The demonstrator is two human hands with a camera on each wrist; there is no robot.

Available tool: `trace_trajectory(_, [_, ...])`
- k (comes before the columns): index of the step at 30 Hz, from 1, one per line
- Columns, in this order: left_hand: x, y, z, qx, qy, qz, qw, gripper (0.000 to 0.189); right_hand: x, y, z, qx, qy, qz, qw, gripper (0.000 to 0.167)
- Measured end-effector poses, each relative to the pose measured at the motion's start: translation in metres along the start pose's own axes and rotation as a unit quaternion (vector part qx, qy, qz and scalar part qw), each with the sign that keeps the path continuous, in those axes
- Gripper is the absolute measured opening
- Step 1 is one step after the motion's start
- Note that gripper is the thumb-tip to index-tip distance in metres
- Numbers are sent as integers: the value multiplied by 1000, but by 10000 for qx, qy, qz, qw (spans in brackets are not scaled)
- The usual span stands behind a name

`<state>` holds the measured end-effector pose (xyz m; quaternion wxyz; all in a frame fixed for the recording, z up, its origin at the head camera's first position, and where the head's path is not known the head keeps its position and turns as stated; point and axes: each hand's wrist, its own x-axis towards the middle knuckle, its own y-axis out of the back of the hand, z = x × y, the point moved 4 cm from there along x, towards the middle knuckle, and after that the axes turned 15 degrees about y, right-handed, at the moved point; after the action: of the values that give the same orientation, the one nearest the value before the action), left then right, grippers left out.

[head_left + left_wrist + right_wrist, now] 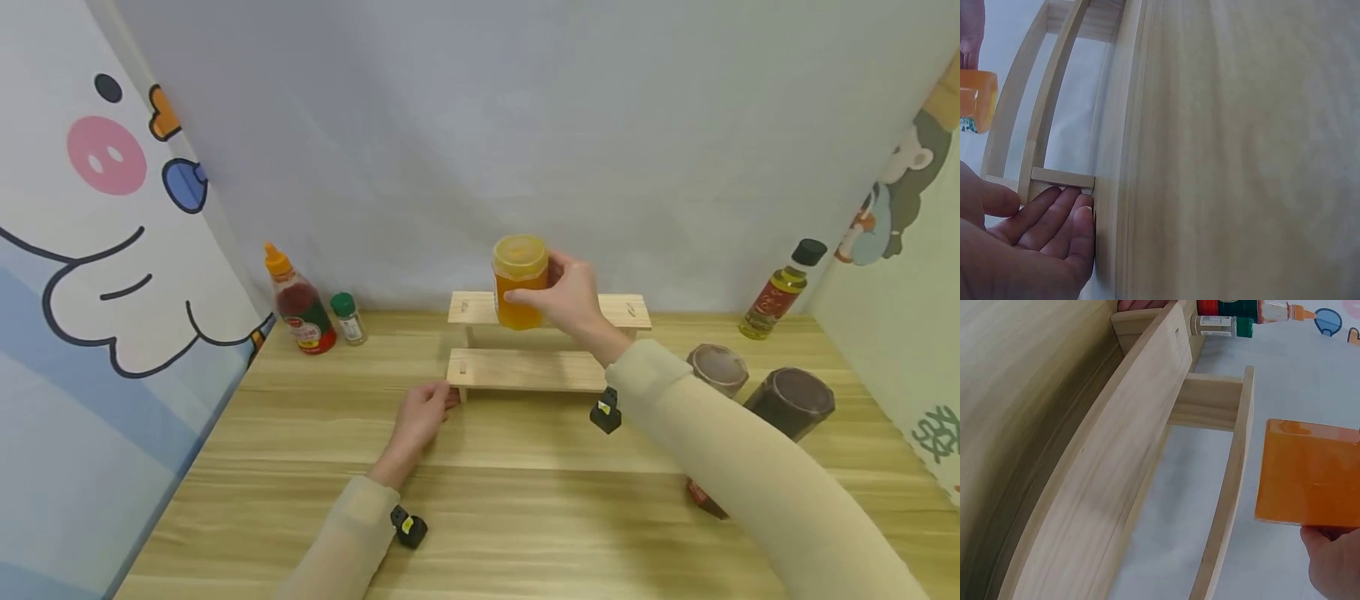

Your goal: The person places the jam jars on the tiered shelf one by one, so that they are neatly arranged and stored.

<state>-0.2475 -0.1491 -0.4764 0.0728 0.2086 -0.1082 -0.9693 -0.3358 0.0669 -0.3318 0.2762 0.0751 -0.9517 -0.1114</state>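
Observation:
My right hand [573,296] grips a jar [519,287] with orange contents and a yellow lid. The jar is upright in the head view and overlaps the upper tier of a two-tier wooden rack [525,369]; in the right wrist view the jar [1310,475] shows apart from that tier's edge. At the rack's left end, my left hand [423,412] holds the lower tier. Close up in the left wrist view, its thumb is at the board's corner, and the fingers [1054,219] reach under the overhang to the side leg [1063,178].
Back left stand a red sauce bottle [303,312] and a small green-capped shaker [348,319]. An oil bottle [776,296] is at the back right. Two dark-topped jars [795,400] stand beside my right sleeve, which partly covers a small red item [705,500]. A wall [375,150] rises behind the rack.

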Motion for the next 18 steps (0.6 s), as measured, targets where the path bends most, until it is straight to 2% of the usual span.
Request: trace_trajectory(18, [0,1,-1,87,-34,3,10000,37,11,-23,14,368,-192,34,9991,57])
